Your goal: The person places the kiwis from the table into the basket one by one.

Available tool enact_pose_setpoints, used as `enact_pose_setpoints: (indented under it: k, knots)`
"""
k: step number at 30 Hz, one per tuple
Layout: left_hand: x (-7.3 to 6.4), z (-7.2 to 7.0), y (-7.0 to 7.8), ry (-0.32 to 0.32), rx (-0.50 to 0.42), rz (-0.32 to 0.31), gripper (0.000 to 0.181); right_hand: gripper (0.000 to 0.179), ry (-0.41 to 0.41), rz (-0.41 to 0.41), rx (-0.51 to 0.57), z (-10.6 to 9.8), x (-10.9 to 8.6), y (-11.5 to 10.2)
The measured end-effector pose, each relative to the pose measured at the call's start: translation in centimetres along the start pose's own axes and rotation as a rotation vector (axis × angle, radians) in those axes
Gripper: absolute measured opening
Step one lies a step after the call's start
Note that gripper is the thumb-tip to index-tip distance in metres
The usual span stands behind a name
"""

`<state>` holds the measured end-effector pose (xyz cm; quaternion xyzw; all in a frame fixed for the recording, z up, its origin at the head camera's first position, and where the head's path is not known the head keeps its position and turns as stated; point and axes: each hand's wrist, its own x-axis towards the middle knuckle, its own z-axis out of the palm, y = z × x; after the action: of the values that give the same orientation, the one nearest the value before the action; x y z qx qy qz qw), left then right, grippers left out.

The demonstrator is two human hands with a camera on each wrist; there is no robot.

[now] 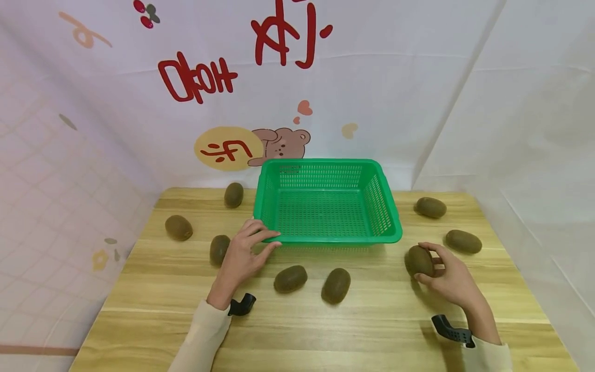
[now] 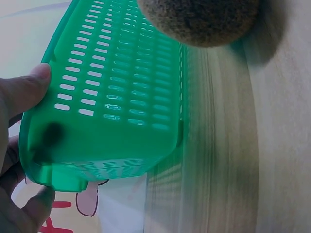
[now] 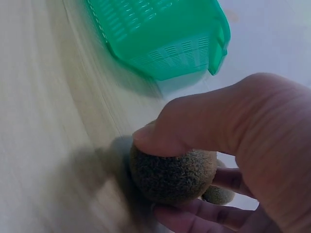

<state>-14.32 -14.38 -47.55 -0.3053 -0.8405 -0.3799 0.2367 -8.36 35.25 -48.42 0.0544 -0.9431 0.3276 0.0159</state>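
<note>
A green plastic basket (image 1: 325, 239) with slotted walls stands at the back middle of the wooden table, with nothing inside. At its front left corner, my left hand (image 1: 246, 250) grips the rim, thumb on the outer wall and fingers over the edge; the left wrist view shows the thumb (image 2: 29, 90) against the green side. To the right of the basket, my right hand (image 1: 446, 274) holds a brown kiwi (image 1: 420, 261) between thumb and fingers. Close up in the right wrist view, the fuzzy kiwi (image 3: 170, 177) sits low over the table with its shadow beside it.
Several more kiwis lie about: one kiwi (image 1: 220, 250) beside the left hand, two in front of the basket (image 1: 290, 279), two at the far left (image 1: 178, 228), two at the right (image 1: 463, 242). A printed white cloth (image 1: 372, 93) hangs behind the table.
</note>
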Motion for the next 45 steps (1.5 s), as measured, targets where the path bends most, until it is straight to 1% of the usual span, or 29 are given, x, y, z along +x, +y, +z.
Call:
enact_pose_setpoints:
  k: [3, 11, 17, 23, 31, 34, 38, 42, 45]
  knots:
    - [0.0, 0.0, 0.0, 0.006, -0.007, 0.007, 0.019, 0.076, 0.002, 0.009, 0.018, -0.3, 0.2, -0.3]
    - [-0.1, 0.2, 0.0, 0.014, -0.014, 0.004, 0.019, 0.078, 0.04, 0.001, 0.068, -1.2, 0.7, -0.8]
    - [-0.4, 0.2, 0.2, 0.016, -0.028, -0.007, 0.019, 0.077, 0.05, 0.028, 0.069, -1.6, 0.8, -0.9]
    - [-0.3, 0.2, 0.0, 0.011, -0.029, -0.024, 0.018, 0.076, 0.1, 0.024, 0.082, -2.4, 1.2, -1.3]
    - [0.2, 0.4, -0.4, 0.002, -0.038, -0.012, 0.019, 0.075, 0.157, 0.047, 0.074, -3.8, 1.8, -2.4]
    - [0.3, 0.4, -0.5, 0.003, -0.041, -0.016, 0.018, 0.076, 0.164, 0.06, 0.064, -4.0, 2.2, -3.0]
    - [0.3, 0.3, -0.5, 0.01, -0.045, -0.015, 0.019, 0.076, 0.15, 0.077, 0.072, -4.3, 2.8, -3.8]
    - [0.1, 0.3, -0.4, 0.015, -0.047, -0.01, 0.019, 0.078, 0.134, 0.09, 0.111, -4.5, 3.2, -4.7]
    - [0.1, 0.4, -0.4, 0.02, -0.051, -0.005, 0.019, 0.078, 0.129, 0.07, 0.146, -4.5, 3.5, -5.2]
